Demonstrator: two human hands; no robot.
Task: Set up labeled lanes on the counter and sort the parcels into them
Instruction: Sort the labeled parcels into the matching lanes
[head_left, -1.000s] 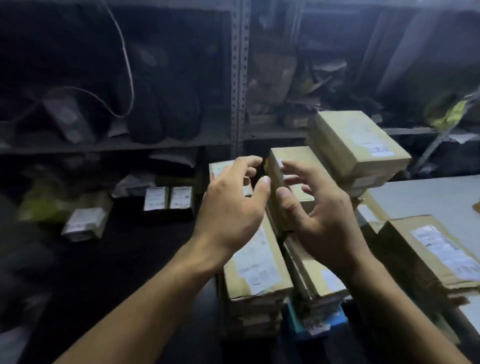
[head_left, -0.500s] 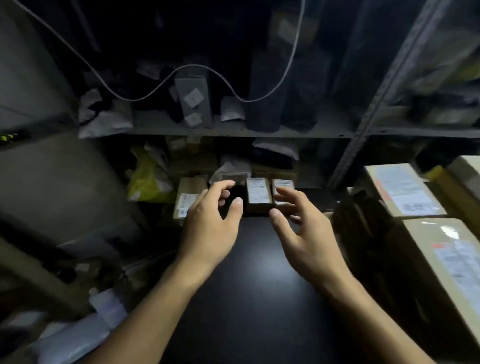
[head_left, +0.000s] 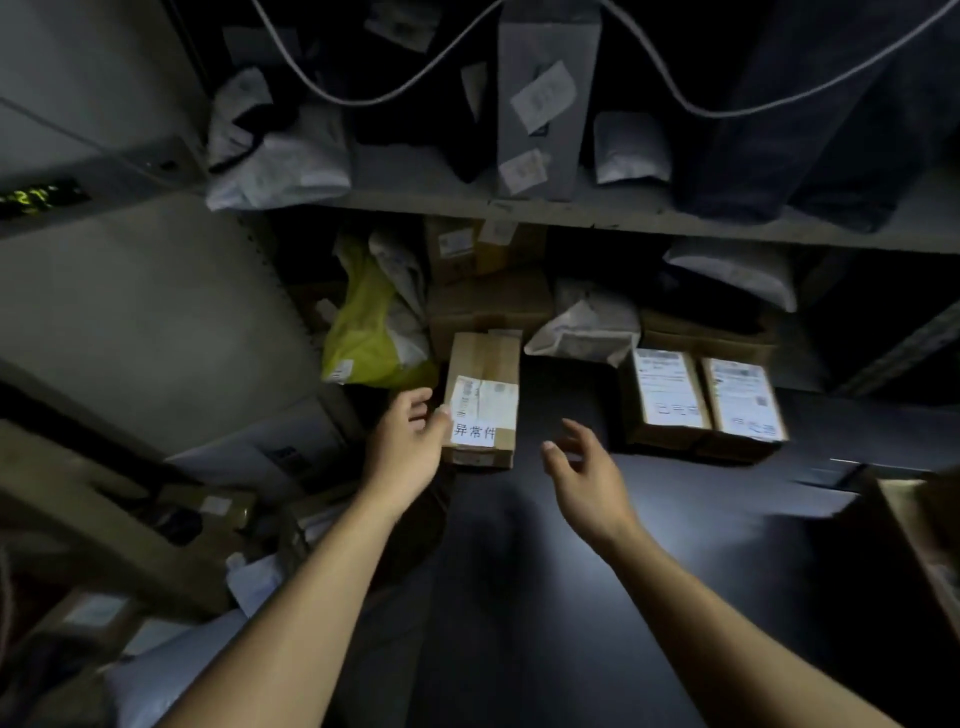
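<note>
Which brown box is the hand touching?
The left hand touches the lone cardboard box bearing a white handwritten label, at its left edge. The two side-by-side boxes sit apart to the right, untouched; the right hand holds nothing.

White slip reading 异常件 (head_left: 474, 432) stuck on the near end of the long brown cardboard parcel (head_left: 483, 364) (left one on the dark counter). Printed shipping labels on the two small brown cardboard boxes (head_left: 704, 400) to its right: too blurred to read.
</note>
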